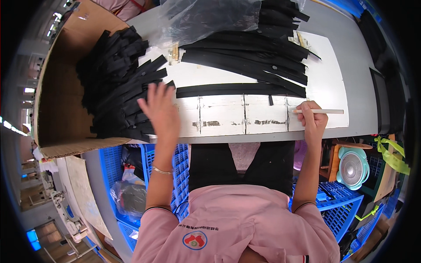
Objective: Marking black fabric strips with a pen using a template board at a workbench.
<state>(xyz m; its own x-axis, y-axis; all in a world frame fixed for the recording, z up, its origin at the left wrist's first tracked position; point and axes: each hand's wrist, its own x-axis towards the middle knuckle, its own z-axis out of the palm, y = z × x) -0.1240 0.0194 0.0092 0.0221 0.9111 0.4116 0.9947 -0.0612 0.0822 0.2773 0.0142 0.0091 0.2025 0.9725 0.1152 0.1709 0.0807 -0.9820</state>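
A long black zipper [237, 89] lies straight across the white board [326, 87], with a small black tab [270, 100] hanging from its near edge. My right hand [312, 117] is closed on a white pencil-like marking pen [326, 111], its tip over the board near the rightmost dark line. My left hand [163, 109], slightly blurred, has its fingers spread and holds nothing that I can see. It is just left of the zipper's left end, beside a heap of black strips [116, 87]. More black zippers [250, 61] lie loosely on the far part of the board.
An open cardboard box [59, 94] stands on its side at the left, with the heap spilling from it. A clear plastic bag [206, 19] covers strips at the back. Blue crates [346, 215] and a turquoise fan [352, 168] are below the table [364, 87].
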